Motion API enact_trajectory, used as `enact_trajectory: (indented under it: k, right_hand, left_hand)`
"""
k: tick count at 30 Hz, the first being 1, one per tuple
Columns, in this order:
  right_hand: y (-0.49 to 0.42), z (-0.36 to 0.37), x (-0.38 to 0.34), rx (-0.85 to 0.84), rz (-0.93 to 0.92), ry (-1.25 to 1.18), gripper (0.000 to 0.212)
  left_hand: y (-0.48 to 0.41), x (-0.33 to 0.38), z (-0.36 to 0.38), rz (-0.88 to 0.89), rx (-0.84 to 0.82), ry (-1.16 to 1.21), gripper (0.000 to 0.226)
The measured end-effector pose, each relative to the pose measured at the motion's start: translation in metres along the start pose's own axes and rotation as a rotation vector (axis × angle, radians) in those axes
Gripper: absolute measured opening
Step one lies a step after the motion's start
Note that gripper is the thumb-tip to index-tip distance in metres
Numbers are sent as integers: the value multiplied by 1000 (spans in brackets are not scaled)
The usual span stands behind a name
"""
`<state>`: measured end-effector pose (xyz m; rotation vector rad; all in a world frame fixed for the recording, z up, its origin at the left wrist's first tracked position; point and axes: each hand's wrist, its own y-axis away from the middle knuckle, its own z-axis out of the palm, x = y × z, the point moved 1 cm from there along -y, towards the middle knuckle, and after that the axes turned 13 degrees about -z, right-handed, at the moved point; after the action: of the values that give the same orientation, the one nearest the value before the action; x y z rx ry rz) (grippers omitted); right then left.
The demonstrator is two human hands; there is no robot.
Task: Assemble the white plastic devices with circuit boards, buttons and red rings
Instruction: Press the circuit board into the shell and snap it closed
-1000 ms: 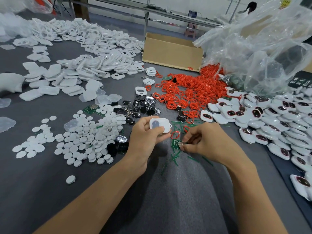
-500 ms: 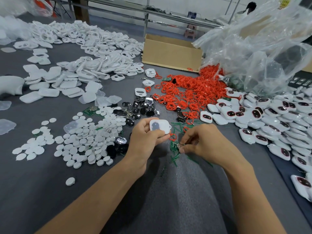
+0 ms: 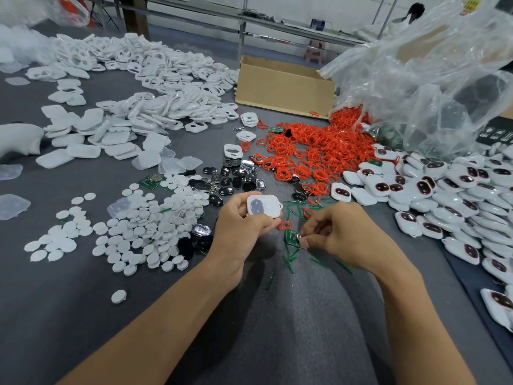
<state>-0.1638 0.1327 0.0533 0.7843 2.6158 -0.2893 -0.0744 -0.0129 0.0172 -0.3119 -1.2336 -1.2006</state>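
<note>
Fingers of the left hand (image 3: 244, 229) curl round a white plastic shell (image 3: 263, 206), held over the grey tabletop (image 3: 83, 315). The right hand (image 3: 341, 234) pinches a green circuit board (image 3: 291, 237) just below the shell, near one red ring (image 3: 285, 225) lying between both hands.

Spread across grey table (image 3: 69, 315): white shells (image 3: 155, 79) far left, white discs (image 3: 144, 226) near left, red rings (image 3: 313, 154) centre, assembled devices (image 3: 444, 190) right, cardboard box (image 3: 283, 87) behind.
</note>
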Motion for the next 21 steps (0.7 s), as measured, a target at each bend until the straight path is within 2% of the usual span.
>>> enact_trajectory:
  k: [2, 6, 8, 10, 12, 15, 17, 18, 19, 21]
  right_hand:
    - [2, -6, 6, 80, 39, -149, 6]
    - [5, -9, 15, 287, 136, -870, 11]
    - [3, -4, 12, 285, 156, -1218, 14]
    - [0, 0, 7, 222, 117, -1480, 30]
    - [-2, 3, 3, 199, 58, -1690, 45]
    - [-4, 8, -1, 204, 51, -1914, 48]
    - [-4, 9, -4, 229, 66, -1946, 46]
    - [-4, 10, -6, 253, 65, -1883, 41]
    - [-5, 9, -9, 288, 61, -1754, 33]
    - [-9, 10, -12, 383, 63, -1306, 12]
  left_hand:
    - [0, 0, -1, -3, -1, 1, 39]
    - [-2, 0, -1, -26, -10, 8, 37]
    - [-2, -1, -1, -31, -10, 10, 38]
    - [-2, 0, -2, -30, -10, 10, 39]
    - [-1, 0, -2, -29, -15, 3, 39]
    - [-1, 0, -2, -28, -27, -10, 40]
    - [-1, 0, -3, -31, -37, -13, 38]
    - [-1, 0, -3, -31, -43, -16, 38]
    - [-1, 0, -3, -30, -48, -25, 38]
    - [-2, 0, -1, -29, -59, -63, 41]
